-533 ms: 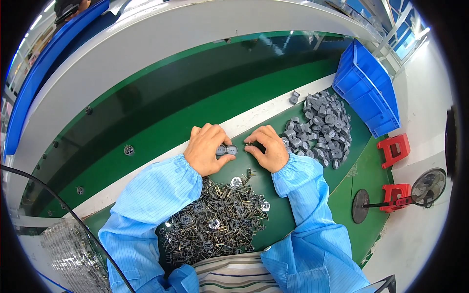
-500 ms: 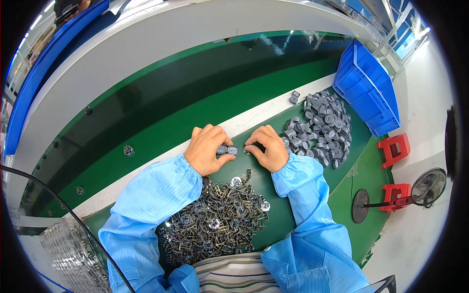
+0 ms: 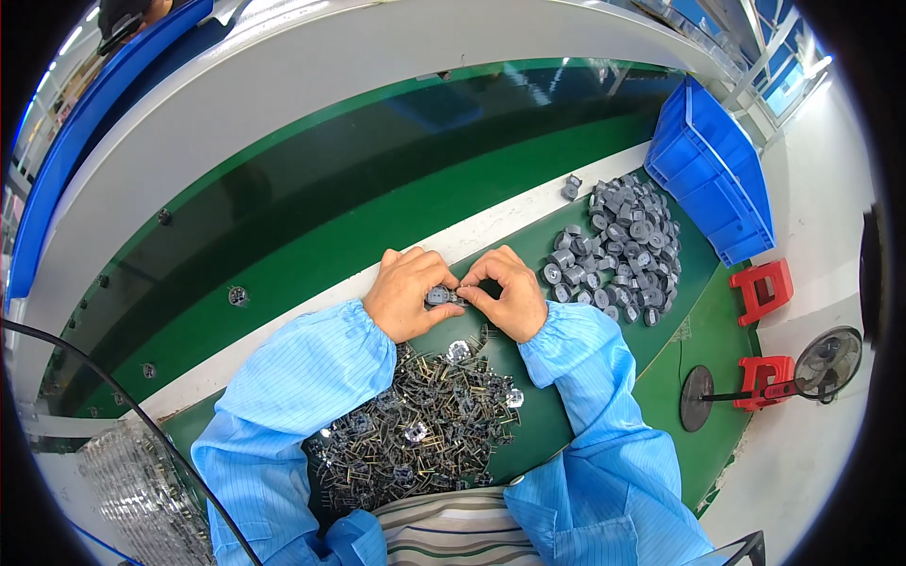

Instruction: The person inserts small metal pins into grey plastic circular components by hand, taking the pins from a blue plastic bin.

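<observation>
Left hand [image 3: 408, 294]: pinching grey cap [image 3: 437, 296] | right hand [image 3: 507, 296]: pinching metallic part [image 3: 460, 295] | near worktop's [image 3: 533, 406] far edge | slackening could drop either

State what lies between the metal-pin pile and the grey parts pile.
The right hand and its blue sleeve, plus some green tabletop, in the head view.
</observation>
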